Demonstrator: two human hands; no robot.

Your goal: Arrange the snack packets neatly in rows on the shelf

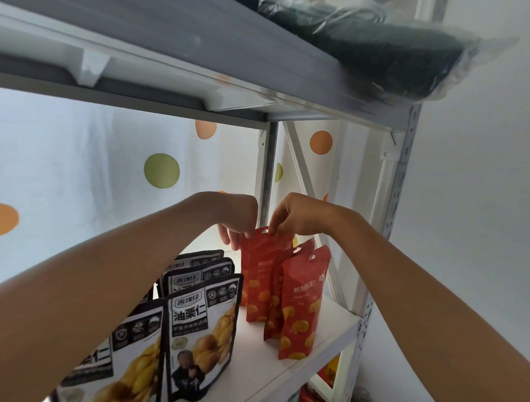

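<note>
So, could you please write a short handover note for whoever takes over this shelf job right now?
Left hand and right hand: both pinch the top edge of the rearmost red packet, upright at the back of the white shelf.
Two more red packets stand in front of it in a row.
Black-and-white packets stand in rows on the left.
Left: release the held packet squarely and straighten the red row, which looks slightly uneven.

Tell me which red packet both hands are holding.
The rearmost red packet: left hand and right hand pinch its top edge. The two red packets in front stand untouched.
</note>
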